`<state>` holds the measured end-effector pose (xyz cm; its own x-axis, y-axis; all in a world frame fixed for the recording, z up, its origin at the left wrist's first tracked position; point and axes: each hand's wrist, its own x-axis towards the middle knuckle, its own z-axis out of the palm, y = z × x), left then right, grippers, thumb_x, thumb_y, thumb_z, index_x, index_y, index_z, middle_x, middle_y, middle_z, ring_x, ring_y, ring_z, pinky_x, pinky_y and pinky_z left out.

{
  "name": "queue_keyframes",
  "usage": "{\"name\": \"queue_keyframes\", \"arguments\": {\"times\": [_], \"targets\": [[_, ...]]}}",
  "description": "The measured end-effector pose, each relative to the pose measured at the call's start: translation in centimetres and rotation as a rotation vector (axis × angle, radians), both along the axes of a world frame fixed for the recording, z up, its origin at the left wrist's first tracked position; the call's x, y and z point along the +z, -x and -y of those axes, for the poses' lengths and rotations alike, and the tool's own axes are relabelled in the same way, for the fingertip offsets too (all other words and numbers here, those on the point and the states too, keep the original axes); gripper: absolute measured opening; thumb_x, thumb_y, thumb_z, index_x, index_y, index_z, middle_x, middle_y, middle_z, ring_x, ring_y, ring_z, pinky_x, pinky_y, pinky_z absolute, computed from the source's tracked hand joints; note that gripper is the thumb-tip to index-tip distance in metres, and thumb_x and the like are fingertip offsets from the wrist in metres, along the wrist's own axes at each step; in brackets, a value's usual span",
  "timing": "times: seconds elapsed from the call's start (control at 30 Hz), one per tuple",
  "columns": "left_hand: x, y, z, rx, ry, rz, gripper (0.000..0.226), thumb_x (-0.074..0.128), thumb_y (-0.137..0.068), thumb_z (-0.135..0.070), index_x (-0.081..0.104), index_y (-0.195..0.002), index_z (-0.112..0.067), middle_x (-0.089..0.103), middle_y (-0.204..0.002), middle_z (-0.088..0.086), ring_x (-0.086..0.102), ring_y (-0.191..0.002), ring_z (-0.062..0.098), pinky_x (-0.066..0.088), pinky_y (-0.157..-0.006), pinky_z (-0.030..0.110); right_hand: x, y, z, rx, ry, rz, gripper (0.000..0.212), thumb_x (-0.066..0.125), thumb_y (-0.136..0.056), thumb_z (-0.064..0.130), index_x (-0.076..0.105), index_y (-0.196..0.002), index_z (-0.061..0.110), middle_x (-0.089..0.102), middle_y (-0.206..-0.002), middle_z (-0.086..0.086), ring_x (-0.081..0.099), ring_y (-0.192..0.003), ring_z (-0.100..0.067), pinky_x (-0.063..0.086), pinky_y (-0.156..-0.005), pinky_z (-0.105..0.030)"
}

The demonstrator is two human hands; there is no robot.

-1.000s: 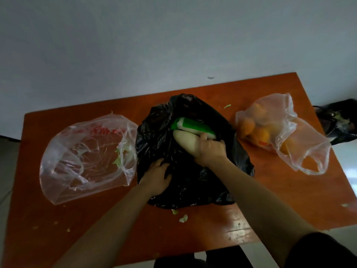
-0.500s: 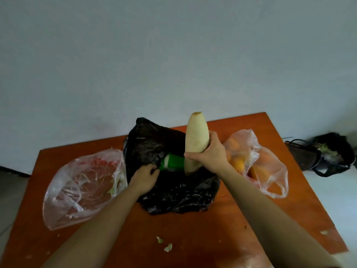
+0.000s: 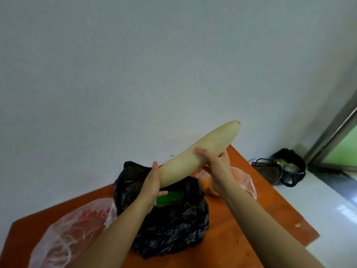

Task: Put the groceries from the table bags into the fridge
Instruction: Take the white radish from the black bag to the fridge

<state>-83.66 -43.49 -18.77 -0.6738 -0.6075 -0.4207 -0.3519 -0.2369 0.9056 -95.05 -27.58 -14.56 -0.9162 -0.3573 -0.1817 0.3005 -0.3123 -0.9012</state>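
A long pale white radish (image 3: 201,151) is held in the air above the table, tilted up to the right. My right hand (image 3: 217,164) grips its middle from below. My left hand (image 3: 152,182) cups its lower, thicker end. Beneath them lies an open black plastic bag (image 3: 173,225) with a green-wrapped item (image 3: 170,197) showing inside. A clear bag of oranges (image 3: 245,182) sits to its right, partly hidden by my right arm. The fridge is not in view.
The orange-brown table (image 3: 249,219) stands against a plain grey wall. A clear bag with red print (image 3: 77,229) lies at the left. On the floor at right stand a black basket (image 3: 268,171) and a black bag with scraps (image 3: 291,163), near a window frame.
The radish has come fully out of the black bag and tipped from upright to slanted. My left hand left the bag's edge and took hold of the radish's lower end. The view tilted up.
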Motion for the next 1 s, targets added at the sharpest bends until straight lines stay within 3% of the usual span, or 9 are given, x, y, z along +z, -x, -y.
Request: {"name": "queue_keyframes", "arguments": {"times": [0.07, 0.17, 0.2, 0.37, 0.5, 0.57, 0.77, 0.87, 1.0], "targets": [[0.6, 0.7, -1.9, 0.037, 0.007, -0.087, 0.051, 0.032, -0.101, -0.058, 0.056, -0.116, -0.017, 0.064, -0.106, 0.011, 0.068, -0.083, 0.03, 0.055, -0.06, 0.037, 0.0, -1.1, -2.2, -0.07, 0.022, 0.028, 0.061, 0.086, -0.072, 0.015, 0.055, -0.125, 0.016, 0.069, -0.117, -0.009, 0.07, -0.103, -0.026, 0.061, -0.079, -0.042], [0.5, 2.2, -5.6, 0.012, 0.154, -0.166, 0.042, 0.037, -0.102, -0.052, 0.057, -0.1, -0.015, 0.058, -0.089, 0.012, 0.055, -0.062, 0.027, 0.042, -0.048, 0.033, -0.4, -2.3, -6.8, -0.184, 0.033, 0.069, 0.059, 0.084, -0.075, 0.032, 0.055, -0.126, 0.022, 0.067, -0.124, -0.011, 0.068, -0.107, -0.031, 0.058, -0.087, -0.054], [0.6, 2.9, -7.3, -0.027, 0.175, -0.185, 0.04, 0.038, -0.102, -0.051, 0.057, -0.096, -0.016, 0.059, -0.088, 0.011, 0.055, -0.063, 0.027, 0.043, -0.05, 0.034, -0.2, -2.8, -8.8, -0.231, 0.036, 0.078, 0.057, 0.081, -0.078, 0.035, 0.054, -0.126, 0.023, 0.066, -0.124, -0.01, 0.068, -0.106, -0.03, 0.057, -0.087, -0.057], [1.7, 6.0, -17.9, -0.297, 0.284, -0.27, 0.033, 0.042, -0.099, -0.05, 0.059, -0.097, -0.021, 0.062, -0.095, 0.004, 0.062, -0.09, 0.025, 0.055, -0.076, 0.046, 1.1, -6.4, -20.8, -0.559, 0.093, 0.098, 0.073, 0.072, -0.078, 0.051, 0.046, -0.138, 0.018, 0.061, -0.128, -0.002, 0.063, -0.115, -0.024, 0.058, -0.087, -0.044], [3.4, 6.4, -28.6, -0.511, 0.262, -0.341, 0.039, 0.042, -0.09, -0.062, 0.058, -0.088, -0.027, 0.063, -0.093, 0.003, 0.062, -0.092, 0.031, 0.053, -0.076, 0.049, 2.5, -10.5, -31.4, -0.793, 0.101, 0.069, 0.057, 0.062, -0.085, 0.054, 0.047, -0.13, 0.023, 0.058, -0.127, -0.002, 0.063, -0.113, -0.025, 0.057, -0.088, -0.046], [4.3, 5.8, -34.5, -0.609, 0.283, -0.387, 0.034, 0.042, -0.097, -0.054, 0.057, -0.087, -0.025, 0.062, -0.091, 0.002, 0.061, -0.089, 0.028, 0.051, -0.075, 0.045, 2.9, -12.9, -36.6, -0.901, 0.112, 0.043, 0.044, 0.059, -0.09, 0.052, 0.048, -0.125, 0.027, 0.057, -0.126, -0.002, 0.063, -0.112, -0.023, 0.057, -0.089, -0.045], [6.1, 2.0, -53.6, -0.765, 0.264, -0.52, 0.035, 0.048, -0.098, -0.046, 0.062, -0.093, -0.014, 0.061, -0.084, 0.003, 0.055, -0.083, 0.021, 0.042, -0.07, 0.034, 3.3, -20.9, -53.0, -1.175, 0.157, 0.003, 0.065, 0.067, -0.077, 0.057, 0.044, -0.129, 0.026, 0.059, -0.128, -0.004, 0.063, -0.115, -0.024, 0.056, -0.094, -0.047], [6.3, -0.8, -63.6, -0.838, 0.222, -0.534, 0.033, 0.048, -0.101, -0.041, 0.062, -0.095, -0.012, 0.061, -0.083, 0.003, 0.054, -0.082, 0.021, 0.038, -0.069, 0.033, 3.5, -25.1, -61.7, -1.287, 0.124, -0.033, 0.077, 0.07, -0.069, 0.057, 0.046, -0.133, 0.022, 0.062, -0.124, -0.004, 0.066, -0.108, -0.023, 0.059, -0.083, -0.043], [7.1, -4.7, -76.0, -0.957, 0.153, -0.534, 0.039, 0.045, -0.102, -0.04, 0.063, -0.112, -0.008, 0.062, -0.105, 0.012, 0.054, -0.091, 0.02, 0.042, -0.071, 0.031, 4.2, -30.4, -72.9, -1.39, 0.079, -0.054, 0.079, 0.069, -0.073, 0.053, 0.044, -0.14, 0.021, 0.062, -0.124, -0.005, 0.067, -0.106, -0.024, 0.06, -0.078, -0.043]]}}
